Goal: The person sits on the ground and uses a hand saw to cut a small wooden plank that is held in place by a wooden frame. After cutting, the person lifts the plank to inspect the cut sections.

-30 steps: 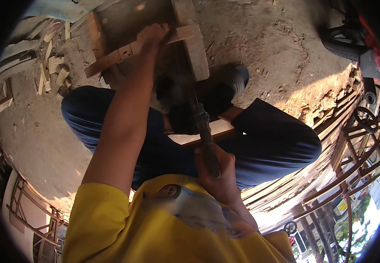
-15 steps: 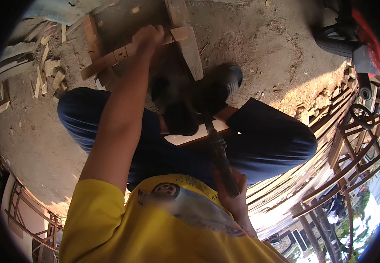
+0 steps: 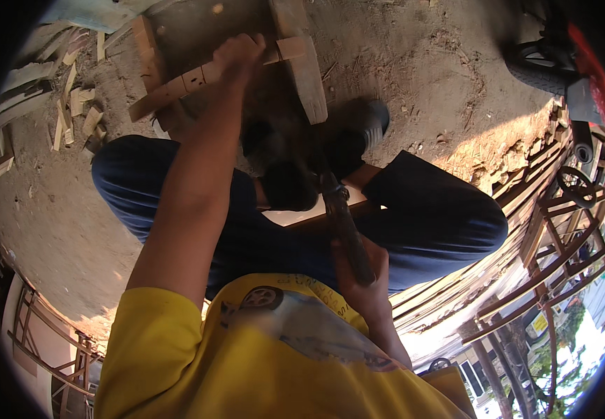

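Note:
My left hand (image 3: 239,54) is closed on a narrow wooden slat (image 3: 174,90), which lies across two upright-to-me timber pieces, a pale one (image 3: 305,89) on the right and a browner one (image 3: 147,47) on the left. My right hand (image 3: 362,276) grips the dark handle of a long tool (image 3: 337,206), held between my bent legs; its far part runs toward the slat and is blurred, too dark to make out. My two dark shoes (image 3: 367,133) are beneath the tool.
Wood offcuts (image 3: 72,119) lie on the dirt floor at left. At right are a vehicle tire (image 3: 526,66), a red covering (image 3: 599,91), stacked boards (image 3: 526,174) and curved wooden frames (image 3: 554,269). Another wooden frame (image 3: 44,349) stands at lower left.
My right hand and the tool went back toward my body and rightward, then moved slightly forward again. My left hand stays on the slat with only slight shifting.

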Demonstrator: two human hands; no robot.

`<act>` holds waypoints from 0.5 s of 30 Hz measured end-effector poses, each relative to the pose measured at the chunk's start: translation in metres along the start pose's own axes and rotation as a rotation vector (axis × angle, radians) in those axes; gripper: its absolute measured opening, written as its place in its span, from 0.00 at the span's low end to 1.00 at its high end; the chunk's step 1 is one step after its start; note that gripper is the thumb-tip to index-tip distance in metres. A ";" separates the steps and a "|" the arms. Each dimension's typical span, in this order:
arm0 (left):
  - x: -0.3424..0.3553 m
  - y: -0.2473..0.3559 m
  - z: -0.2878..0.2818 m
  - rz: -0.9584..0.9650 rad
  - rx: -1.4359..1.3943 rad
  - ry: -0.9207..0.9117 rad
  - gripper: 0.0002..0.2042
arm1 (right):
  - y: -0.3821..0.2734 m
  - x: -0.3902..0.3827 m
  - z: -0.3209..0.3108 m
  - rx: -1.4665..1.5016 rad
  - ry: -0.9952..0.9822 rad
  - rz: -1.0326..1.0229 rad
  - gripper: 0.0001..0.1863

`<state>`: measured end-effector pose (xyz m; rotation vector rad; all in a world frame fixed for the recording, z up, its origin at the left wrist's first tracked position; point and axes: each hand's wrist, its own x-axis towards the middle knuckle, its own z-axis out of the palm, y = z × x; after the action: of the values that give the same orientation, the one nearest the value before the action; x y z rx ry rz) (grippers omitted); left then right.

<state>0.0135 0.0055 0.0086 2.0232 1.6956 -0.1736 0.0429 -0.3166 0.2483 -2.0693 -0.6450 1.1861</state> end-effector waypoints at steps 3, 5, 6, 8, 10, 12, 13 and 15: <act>0.002 -0.003 0.007 0.007 -0.018 0.017 0.26 | -0.014 0.039 0.015 0.069 -0.045 0.060 0.06; 0.008 -0.005 0.007 0.028 -0.011 0.021 0.26 | -0.016 0.030 0.018 0.038 0.013 0.028 0.05; 0.007 -0.003 0.006 0.026 -0.002 0.001 0.26 | -0.013 0.001 0.014 -0.003 0.055 0.006 0.05; 0.004 0.000 0.002 0.009 0.001 -0.010 0.26 | -0.011 -0.013 0.007 -0.025 0.083 -0.023 0.06; 0.003 0.001 0.001 -0.002 -0.008 -0.008 0.26 | -0.014 -0.004 0.005 0.019 0.075 -0.019 0.06; 0.013 -0.012 0.018 0.053 -0.001 0.009 0.26 | -0.023 0.049 0.023 0.077 0.036 -0.075 0.04; 0.014 -0.014 0.018 0.077 0.007 0.019 0.27 | -0.028 0.067 0.031 0.110 0.013 -0.104 0.04; 0.010 -0.008 0.008 0.028 -0.001 -0.009 0.27 | -0.031 0.046 0.025 0.092 0.006 0.030 0.04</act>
<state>0.0097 0.0117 -0.0048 2.0414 1.6602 -0.1718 0.0396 -0.2570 0.2364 -2.0113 -0.5475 1.2033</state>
